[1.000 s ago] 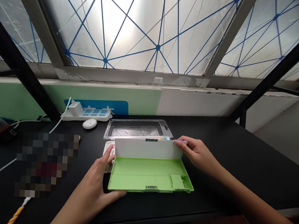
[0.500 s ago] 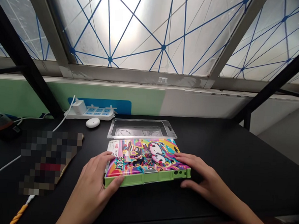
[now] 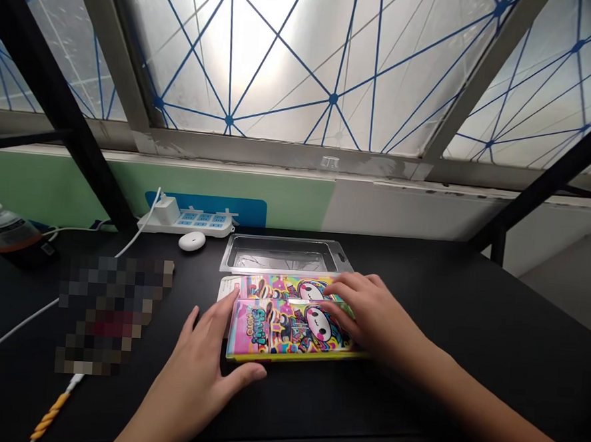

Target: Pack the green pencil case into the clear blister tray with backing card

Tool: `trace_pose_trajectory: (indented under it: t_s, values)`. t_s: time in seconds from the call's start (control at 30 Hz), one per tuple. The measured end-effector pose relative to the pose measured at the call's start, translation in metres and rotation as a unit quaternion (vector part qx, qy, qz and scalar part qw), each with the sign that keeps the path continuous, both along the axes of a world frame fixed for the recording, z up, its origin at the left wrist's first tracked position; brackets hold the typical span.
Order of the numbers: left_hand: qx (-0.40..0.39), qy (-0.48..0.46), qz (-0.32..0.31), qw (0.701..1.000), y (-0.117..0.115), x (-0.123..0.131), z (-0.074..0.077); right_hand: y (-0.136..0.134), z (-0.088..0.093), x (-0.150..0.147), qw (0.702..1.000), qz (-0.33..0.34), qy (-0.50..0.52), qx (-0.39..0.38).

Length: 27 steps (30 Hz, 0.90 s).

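A colourful pencil case (image 3: 289, 330) with cartoon figures and a yellow lower edge lies on the black desk. Directly behind it, partly covered, is a printed card (image 3: 271, 287) with similar artwork. My left hand (image 3: 199, 368) rests at the case's left end, thumb and fingers spread, fingertips by its edge. Over the right part of the case lies my right hand (image 3: 370, 312), its fingers apart and touching the top, hiding that corner. An empty clear plastic tray (image 3: 283, 255) sits just beyond the card.
A white power strip (image 3: 195, 224) with a plug and a small white round case (image 3: 192, 241) are at the back left. Further left stand a bottle (image 3: 12, 234) and a blurred object (image 3: 112, 316) with a cable. Black frame bars (image 3: 80, 148) rise on both sides.
The case has turned from its green side edge to a flatter view with a yellow edge and different artwork. My right hand has moved onto its top. The camera view has shifted slightly left.
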<state>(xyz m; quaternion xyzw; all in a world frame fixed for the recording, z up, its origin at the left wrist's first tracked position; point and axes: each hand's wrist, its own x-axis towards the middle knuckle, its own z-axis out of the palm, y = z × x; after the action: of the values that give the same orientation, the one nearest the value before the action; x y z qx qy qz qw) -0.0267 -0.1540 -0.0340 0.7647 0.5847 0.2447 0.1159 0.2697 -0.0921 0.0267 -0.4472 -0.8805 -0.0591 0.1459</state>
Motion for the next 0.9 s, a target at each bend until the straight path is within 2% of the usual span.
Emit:
trace_pose_trajectory:
  t_s: [0.1, 0.23, 0.33, 0.43, 0.53, 0.6, 0.67, 0.73, 0.83, 0.9]
  values:
    - [-0.022, -0.02, -0.017, 0.999, 0.001, -0.002, -0.004, -0.001, -0.001, -0.033, 0.999, 0.038, -0.011, -0.015]
    - [-0.033, -0.026, -0.026, 0.999, 0.003, -0.002, -0.003, 0.007, -0.015, -0.057, 1.0, 0.03, -0.005, -0.004]
    - [-0.044, -0.033, -0.019, 0.998, 0.005, 0.0, 0.0, 0.015, -0.019, -0.059, 1.0, 0.018, 0.009, 0.022]
    - [-0.052, -0.064, -0.004, 0.997, 0.005, -0.001, 0.004, 0.014, -0.014, -0.055, 0.995, 0.02, 0.028, 0.088]
    - [-0.064, -0.119, -0.005, 0.991, 0.003, -0.009, 0.007, -0.003, -0.003, -0.048, 0.981, 0.079, 0.076, 0.163]
    - [-0.064, -0.13, -0.023, 0.989, 0.002, -0.015, 0.009, -0.022, 0.006, -0.042, 0.97, 0.137, 0.089, 0.178]
    - [-0.06, -0.117, -0.035, 0.991, 0.001, -0.019, 0.011, -0.043, 0.014, -0.035, 0.972, 0.183, 0.074, 0.128]
    - [-0.056, -0.103, -0.027, 0.993, 0.001, -0.02, 0.011, -0.058, 0.018, -0.023, 0.978, 0.2, 0.049, 0.032]
    - [-0.051, -0.071, -0.018, 0.996, 0.004, -0.018, 0.008, -0.065, 0.014, 0.006, 0.98, 0.18, 0.009, -0.089]
    - [-0.05, -0.048, -0.022, 0.997, 0.005, -0.016, 0.005, -0.06, 0.003, 0.033, 0.983, 0.137, -0.003, -0.12]
